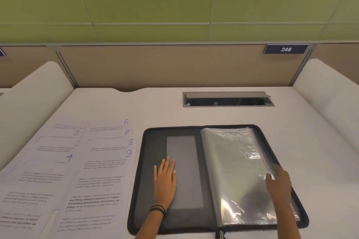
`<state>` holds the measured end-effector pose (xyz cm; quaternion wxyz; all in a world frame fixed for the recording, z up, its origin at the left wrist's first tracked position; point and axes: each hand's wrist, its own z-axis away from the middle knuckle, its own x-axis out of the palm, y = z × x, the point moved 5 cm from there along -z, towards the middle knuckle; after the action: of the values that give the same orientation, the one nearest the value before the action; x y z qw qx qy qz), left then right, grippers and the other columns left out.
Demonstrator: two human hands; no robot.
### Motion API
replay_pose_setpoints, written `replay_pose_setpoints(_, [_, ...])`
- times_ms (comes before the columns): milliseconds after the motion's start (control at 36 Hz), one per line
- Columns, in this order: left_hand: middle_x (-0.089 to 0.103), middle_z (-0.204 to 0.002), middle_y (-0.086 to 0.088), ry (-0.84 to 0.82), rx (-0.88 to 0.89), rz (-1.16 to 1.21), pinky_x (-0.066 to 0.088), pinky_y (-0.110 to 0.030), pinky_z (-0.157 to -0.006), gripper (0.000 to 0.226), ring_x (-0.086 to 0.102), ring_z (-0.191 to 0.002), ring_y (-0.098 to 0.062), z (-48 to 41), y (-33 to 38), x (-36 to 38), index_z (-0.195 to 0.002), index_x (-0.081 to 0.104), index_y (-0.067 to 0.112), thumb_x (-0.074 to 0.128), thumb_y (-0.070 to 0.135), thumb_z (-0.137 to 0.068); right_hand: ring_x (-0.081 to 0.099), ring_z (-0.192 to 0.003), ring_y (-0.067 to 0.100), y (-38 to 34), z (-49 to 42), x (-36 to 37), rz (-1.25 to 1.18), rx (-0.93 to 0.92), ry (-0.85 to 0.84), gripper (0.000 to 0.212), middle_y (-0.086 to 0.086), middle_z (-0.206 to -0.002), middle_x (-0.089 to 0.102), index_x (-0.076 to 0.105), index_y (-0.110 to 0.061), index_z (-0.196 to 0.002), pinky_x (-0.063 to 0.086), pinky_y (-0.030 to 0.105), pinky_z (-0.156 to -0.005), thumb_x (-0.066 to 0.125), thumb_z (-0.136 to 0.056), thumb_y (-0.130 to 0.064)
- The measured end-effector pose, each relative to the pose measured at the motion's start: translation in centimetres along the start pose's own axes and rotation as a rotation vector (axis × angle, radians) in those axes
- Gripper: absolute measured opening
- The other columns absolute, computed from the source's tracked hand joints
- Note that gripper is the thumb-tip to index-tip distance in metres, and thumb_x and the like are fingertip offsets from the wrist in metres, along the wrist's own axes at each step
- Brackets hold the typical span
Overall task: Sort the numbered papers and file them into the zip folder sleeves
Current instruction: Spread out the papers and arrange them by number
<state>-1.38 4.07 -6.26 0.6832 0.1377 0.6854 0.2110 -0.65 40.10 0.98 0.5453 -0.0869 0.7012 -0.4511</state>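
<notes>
**One folder open, two columns of papers**

We counted one black zip folder [139,190], open under both hands. The left hand [165,178] lay flat on its grey left half, and the right hand [278,183] pinched a glossy clear sleeve [233,161] at its edge. Left of the left hand lay two overlapped columns of numbered papers [101,190], where we read 2, 4, 6, 7, 8 and 9. Beyond the hands were the white desk [155,106], a beige partition [174,68] and a green wall [155,2].

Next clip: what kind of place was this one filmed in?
Probably a numbered study carrel or office workstation: a white desk closed in by partition panels, a plate on the back panel reading 248, and a recessed cable hatch in the desktop.
</notes>
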Motion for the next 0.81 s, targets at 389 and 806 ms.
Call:
replay_pose_setpoints(389, [-0.021, -0.152, -0.002, -0.218, 0.024, -0.047, -0.032, -0.036, -0.103, 0.069, -0.019, -0.143, -0.028, 0.8, 5.2, 2.0, -0.15, 0.013, 0.03, 0.016, 0.06, -0.088, 0.037, -0.127, 0.044, 0.2, -2.9, 6.0, 0.21, -0.193, -0.185, 0.033, 0.03, -0.134, 0.042, 0.063, -0.002, -0.114, 0.032, 0.048, -0.104, 0.054, -0.083, -0.008])
replay_pose_setpoints(806, [-0.026, -0.154, -0.004, -0.458, 0.023, -0.096, -0.034, -0.058, -0.076, 0.152, -0.028, -0.139, -0.033, 0.5, 10.4, 4.2, -0.151, 0.001, 0.033, -0.031, 0.089, -0.013, 0.046, -0.095, 0.034, 1.9, -7.3, 3.3, 0.525, -0.249, -0.094, 0.021, 0.017, -0.101, 0.05, 0.061, -0.003, -0.104, 0.042, 0.032, -0.061, 0.057, -0.084, 0.003])
